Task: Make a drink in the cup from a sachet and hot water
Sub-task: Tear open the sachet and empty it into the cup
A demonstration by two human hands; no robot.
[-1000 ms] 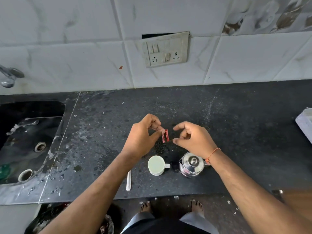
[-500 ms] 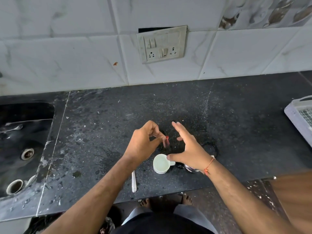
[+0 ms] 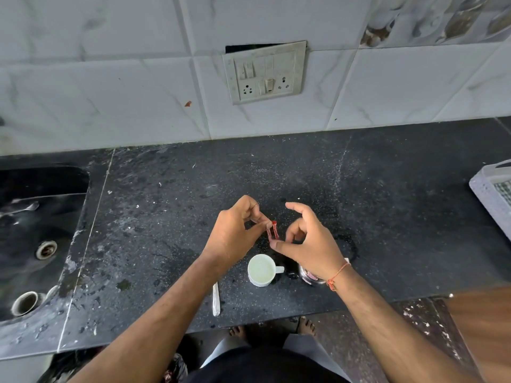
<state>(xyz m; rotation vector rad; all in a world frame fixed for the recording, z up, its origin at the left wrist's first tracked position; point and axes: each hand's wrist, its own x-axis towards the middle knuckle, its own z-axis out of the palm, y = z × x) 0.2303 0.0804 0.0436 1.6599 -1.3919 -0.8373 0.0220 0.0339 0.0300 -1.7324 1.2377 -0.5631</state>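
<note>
Both hands (image 3: 235, 230) (image 3: 309, 244) pinch sachet (image 3: 272, 230).

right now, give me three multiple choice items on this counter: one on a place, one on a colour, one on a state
1. Where does the spoon lie?
A. left of the cup
B. inside the cup
C. in the sink

2. What colour is the sachet?
A. blue
B. red
C. green

3. How is the sachet held?
A. lying on the counter
B. dropped in the cup
C. pinched by both hands above the cup

Answers: 1 A, it lies on the counter beside the cup; 2 B, it shows red; 3 C, left hand and right hand fingers pinch it.
</note>
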